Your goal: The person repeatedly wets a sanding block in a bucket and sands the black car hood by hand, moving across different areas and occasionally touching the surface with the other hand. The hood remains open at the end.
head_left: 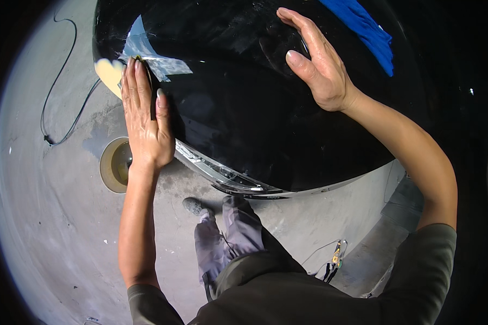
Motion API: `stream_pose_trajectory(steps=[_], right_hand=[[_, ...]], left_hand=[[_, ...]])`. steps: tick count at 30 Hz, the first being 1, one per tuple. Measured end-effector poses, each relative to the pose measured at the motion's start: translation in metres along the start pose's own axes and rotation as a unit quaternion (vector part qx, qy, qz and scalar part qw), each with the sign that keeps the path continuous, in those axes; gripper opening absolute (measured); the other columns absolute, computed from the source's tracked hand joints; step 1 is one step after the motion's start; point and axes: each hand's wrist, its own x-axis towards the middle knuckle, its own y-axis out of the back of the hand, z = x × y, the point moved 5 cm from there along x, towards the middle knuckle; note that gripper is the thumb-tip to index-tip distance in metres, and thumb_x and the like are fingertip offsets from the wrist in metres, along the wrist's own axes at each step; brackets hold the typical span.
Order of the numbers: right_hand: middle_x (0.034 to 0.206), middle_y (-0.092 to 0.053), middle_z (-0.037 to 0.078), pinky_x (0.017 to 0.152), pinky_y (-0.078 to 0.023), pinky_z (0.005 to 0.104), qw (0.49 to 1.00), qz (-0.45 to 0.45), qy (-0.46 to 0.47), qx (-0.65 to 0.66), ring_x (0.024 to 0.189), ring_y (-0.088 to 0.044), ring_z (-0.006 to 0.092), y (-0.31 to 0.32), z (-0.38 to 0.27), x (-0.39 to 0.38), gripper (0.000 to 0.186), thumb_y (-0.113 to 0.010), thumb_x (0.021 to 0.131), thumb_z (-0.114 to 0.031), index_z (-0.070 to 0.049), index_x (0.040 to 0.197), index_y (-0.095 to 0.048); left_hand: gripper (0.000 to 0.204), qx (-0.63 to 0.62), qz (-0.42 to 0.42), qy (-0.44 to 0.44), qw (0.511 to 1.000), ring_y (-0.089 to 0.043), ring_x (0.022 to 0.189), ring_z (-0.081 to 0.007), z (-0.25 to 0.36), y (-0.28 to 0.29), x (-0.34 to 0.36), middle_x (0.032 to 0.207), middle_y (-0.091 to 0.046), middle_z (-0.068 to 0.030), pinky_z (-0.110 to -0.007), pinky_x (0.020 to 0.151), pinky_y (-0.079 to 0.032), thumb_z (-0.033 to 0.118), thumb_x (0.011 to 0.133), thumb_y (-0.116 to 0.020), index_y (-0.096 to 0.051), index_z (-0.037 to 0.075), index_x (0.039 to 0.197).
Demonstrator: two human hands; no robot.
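A glossy black car panel (238, 124), curved like a hood, lies under both hands. At its left edge is my left hand (146, 119), fingers straight and together, with a thin dark sheet (154, 103) between fingers and thumb; its kind is unclear. Just beyond those fingertips, light-blue tape (165, 66) sticks to the panel, with a cream-coloured patch (109, 75) beside it. My right hand (322, 70) is over the panel farther right, thumb apart from the fingers and nothing in it. Whether its edge touches the panel I cannot tell.
A blue cloth (368, 38) lies on the panel at far right. Below the panel's front edge runs a headlight (217, 170). On the grey floor stand a bucket (107, 173) with murky liquid, a black cable (44, 108) and a small yellow-and-black tool (336, 257).
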Motion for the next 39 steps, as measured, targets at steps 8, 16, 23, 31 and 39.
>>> stream_pose_trajectory(steps=[8,16,23,31,39], right_hand=[[0.163,-0.039,0.021,0.126,-0.033,0.0483,0.997,0.037,-0.069,-0.006,0.153,-0.04,0.0349,0.047,0.055,-0.045,0.079,-0.056,0.104,-0.047,0.001,0.162,-0.031],[0.149,-0.052,0.019,0.113,-0.048,0.0427,0.961,0.205,-0.005,-0.188,0.136,-0.055,0.0379,0.133,0.037,-0.096,0.065,-0.074,0.095,-0.026,-0.003,0.15,-0.05],[0.11,-0.068,0.012,0.077,-0.059,0.0333,0.915,0.033,-0.248,0.317,0.087,-0.07,0.0219,-0.05,-0.113,-0.035,0.052,-0.091,0.082,-0.023,0.0,0.122,-0.067],[0.074,-0.061,-0.004,0.062,-0.041,0.0308,0.697,0.066,-0.472,0.537,0.073,-0.057,0.008,-0.308,-0.132,-0.016,0.019,-0.074,0.086,-0.017,-0.002,0.097,-0.069],[0.135,-0.055,0.015,0.087,-0.068,0.0543,0.384,0.063,-0.618,0.684,0.114,-0.066,0.0346,-0.679,-0.123,-0.01,0.046,-0.05,0.095,0.002,-0.014,0.138,-0.057]], left_hand=[[0.075,-0.151,-0.32,-0.099,0.93,-0.022,0.162,-0.0405,0.203,-0.023,-0.06,0.173,-0.026,-0.023,-0.052,0.131,-0.018,0.022,0.1,-0.054,-0.028,-0.003,0.165],[0.066,-0.157,-0.234,-0.183,0.942,-0.077,0.096,-0.0346,0.152,0.064,-0.053,0.149,-0.059,-0.0239,-0.038,0.073,-0.064,0.006,0.08,-0.07,-0.063,0.009,0.146],[0.054,-0.161,-0.253,-0.303,0.905,-0.067,0.119,-0.0409,0.052,0.091,-0.021,0.142,-0.059,-0.0234,-0.047,0.096,-0.059,0.017,0.092,-0.071,-0.062,-0.005,0.14],[0.081,-0.207,-0.399,-0.228,0.864,-0.049,0.14,-0.0527,-0.148,0.071,-0.032,0.155,-0.043,-0.0327,-0.056,0.114,-0.045,0.012,0.091,-0.077,-0.037,-0.002,0.16],[0.061,-0.038,-0.522,0.01,0.852,-0.061,0.128,-0.0471,-0.411,0.123,-0.125,0.147,-0.055,-0.0295,-0.051,0.103,-0.053,0.006,0.1,-0.065,-0.042,-0.001,0.156]])
